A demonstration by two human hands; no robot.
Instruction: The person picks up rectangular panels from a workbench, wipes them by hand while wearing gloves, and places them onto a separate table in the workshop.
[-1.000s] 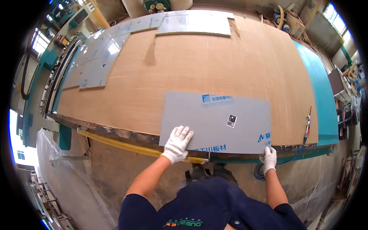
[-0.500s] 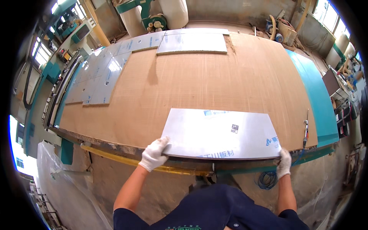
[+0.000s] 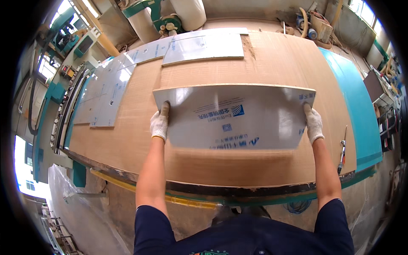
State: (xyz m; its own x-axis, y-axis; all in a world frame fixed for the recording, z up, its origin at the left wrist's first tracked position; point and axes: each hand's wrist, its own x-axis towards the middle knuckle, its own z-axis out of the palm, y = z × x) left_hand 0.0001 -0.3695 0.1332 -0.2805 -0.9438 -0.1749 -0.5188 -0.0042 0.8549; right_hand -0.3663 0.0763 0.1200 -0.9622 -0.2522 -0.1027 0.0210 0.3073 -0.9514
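Note:
A silvery film-covered board [image 3: 236,117] with blue print is tilted up above the wooden bed of the table [image 3: 204,163]. My left hand [image 3: 160,121], in a white knit glove, grips its left edge, thumb on the near face. At the opposite end my right hand [image 3: 313,121], gloved alike, holds the right edge. The fingers of both hands are partly hidden behind the board. A shadow falls on the wood below the board's lower edge.
More film-covered panels lie along the far edge [image 3: 204,46] and left side [image 3: 108,97] of the bed. An air blow gun [image 3: 342,151] rests at the right. Beyond it runs a teal strip [image 3: 355,108]. Machinery [image 3: 68,85] stands at the left, a dust collector [image 3: 170,21] behind.
Both hands have lifted the board from the near table edge, moved it away from me and tipped it up, so a different printed face now shows.

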